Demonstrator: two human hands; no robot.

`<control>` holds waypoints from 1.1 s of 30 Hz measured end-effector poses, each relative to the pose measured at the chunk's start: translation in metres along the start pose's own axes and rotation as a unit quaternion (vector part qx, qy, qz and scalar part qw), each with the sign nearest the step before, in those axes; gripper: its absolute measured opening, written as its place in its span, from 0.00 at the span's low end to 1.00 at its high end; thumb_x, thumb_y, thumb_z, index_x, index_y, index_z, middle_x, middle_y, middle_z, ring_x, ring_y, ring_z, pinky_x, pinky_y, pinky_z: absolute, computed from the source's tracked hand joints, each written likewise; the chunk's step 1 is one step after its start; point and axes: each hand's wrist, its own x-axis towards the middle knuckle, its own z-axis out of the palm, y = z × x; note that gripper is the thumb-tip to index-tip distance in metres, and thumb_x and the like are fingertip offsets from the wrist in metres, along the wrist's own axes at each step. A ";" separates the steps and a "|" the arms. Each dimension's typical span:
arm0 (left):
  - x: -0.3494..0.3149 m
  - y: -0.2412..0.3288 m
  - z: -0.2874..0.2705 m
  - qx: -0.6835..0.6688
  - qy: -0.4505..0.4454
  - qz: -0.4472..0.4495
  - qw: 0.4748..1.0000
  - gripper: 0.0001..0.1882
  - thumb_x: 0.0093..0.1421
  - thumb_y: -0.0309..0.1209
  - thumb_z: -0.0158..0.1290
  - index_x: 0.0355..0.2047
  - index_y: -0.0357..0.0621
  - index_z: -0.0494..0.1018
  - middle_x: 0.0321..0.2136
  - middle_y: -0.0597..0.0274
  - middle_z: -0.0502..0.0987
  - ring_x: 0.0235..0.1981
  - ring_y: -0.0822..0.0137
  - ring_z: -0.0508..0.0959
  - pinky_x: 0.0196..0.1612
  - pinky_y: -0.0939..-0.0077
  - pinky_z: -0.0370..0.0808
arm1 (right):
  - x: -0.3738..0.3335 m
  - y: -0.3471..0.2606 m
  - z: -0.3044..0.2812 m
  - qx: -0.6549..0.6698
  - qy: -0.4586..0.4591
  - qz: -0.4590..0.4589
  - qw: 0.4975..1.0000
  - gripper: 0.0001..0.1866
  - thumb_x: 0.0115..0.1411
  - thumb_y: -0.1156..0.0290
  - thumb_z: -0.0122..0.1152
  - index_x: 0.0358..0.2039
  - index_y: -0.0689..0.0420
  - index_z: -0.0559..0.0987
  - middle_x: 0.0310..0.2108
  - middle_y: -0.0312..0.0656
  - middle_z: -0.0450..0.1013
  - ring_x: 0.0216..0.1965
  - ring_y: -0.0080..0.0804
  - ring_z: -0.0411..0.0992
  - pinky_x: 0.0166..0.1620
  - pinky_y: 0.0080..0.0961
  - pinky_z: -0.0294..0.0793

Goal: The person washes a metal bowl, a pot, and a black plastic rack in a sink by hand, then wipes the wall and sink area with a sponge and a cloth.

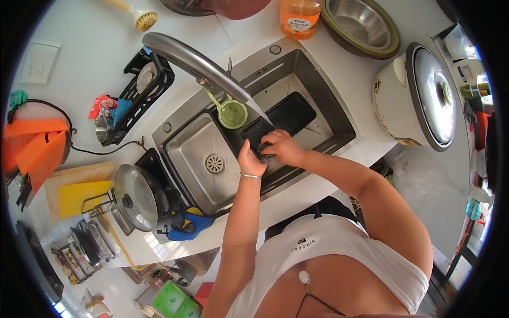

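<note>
A black rectangular tray [298, 112] lies tilted in the right basin of the steel sink [339, 127]. Water runs onto it from the curved faucet [199, 66]. My left hand [253, 161] grips the tray's near left end, thumb up along its edge, with the other fingers mostly hidden. Against that same end, my right hand [285, 148] has its fingers curled over a dark, rough-textured scouring pad [266, 152], largely covered by the fingers. A green strainer cup [232, 113] hangs by the faucet, just left of the tray.
The left basin [193, 159] has a round drain. Left of the sink stand a black rack [140, 95] and a lidded pan [135, 199]. An orange bottle [300, 21], metal bowls [363, 26] and a large lidded pot [413, 95] are beyond and right of it.
</note>
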 end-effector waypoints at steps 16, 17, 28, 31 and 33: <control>-0.033 -0.015 0.032 0.069 0.241 0.092 0.964 0.24 0.53 0.14 0.43 0.52 0.38 0.64 0.50 0.46 0.70 0.53 0.39 0.68 0.52 0.31 0.68 | 0.010 0.050 0.032 -0.141 0.166 0.116 0.969 0.12 0.44 0.77 0.56 0.32 0.57 0.80 0.44 0.52 0.71 0.48 0.51 0.68 0.49 0.44 0.68; -0.043 -0.016 0.034 0.076 0.260 0.104 0.957 0.26 0.51 0.13 0.42 0.52 0.39 0.64 0.50 0.46 0.70 0.53 0.38 0.68 0.51 0.31 0.68 | 0.026 0.018 0.022 -0.044 0.146 0.078 0.985 0.10 0.45 0.75 0.56 0.30 0.58 0.79 0.43 0.53 0.71 0.47 0.51 0.67 0.47 0.44 0.68; -0.073 -0.016 0.008 0.158 0.117 0.146 0.970 0.28 0.47 0.15 0.46 0.52 0.41 0.66 0.46 0.49 0.74 0.47 0.44 0.75 0.46 0.40 0.75 | 0.026 0.053 0.010 -0.169 0.156 0.213 0.950 0.06 0.45 0.74 0.56 0.25 0.57 0.80 0.38 0.46 0.69 0.45 0.45 0.66 0.45 0.43 0.66; -0.075 -0.017 0.010 0.196 0.134 0.124 0.963 0.27 0.47 0.15 0.47 0.51 0.42 0.67 0.46 0.51 0.74 0.47 0.47 0.76 0.44 0.42 0.76 | 0.029 0.061 0.003 -0.197 0.108 0.248 0.942 0.07 0.46 0.72 0.55 0.27 0.55 0.80 0.40 0.45 0.69 0.46 0.43 0.66 0.44 0.40 0.66; -0.075 -0.015 0.011 0.198 0.125 0.137 0.963 0.27 0.47 0.15 0.47 0.50 0.42 0.68 0.45 0.51 0.74 0.46 0.47 0.76 0.43 0.42 0.77 | 0.031 0.048 0.013 -0.176 0.169 0.127 0.961 0.08 0.46 0.71 0.55 0.28 0.54 0.80 0.38 0.44 0.69 0.44 0.42 0.66 0.42 0.40 0.66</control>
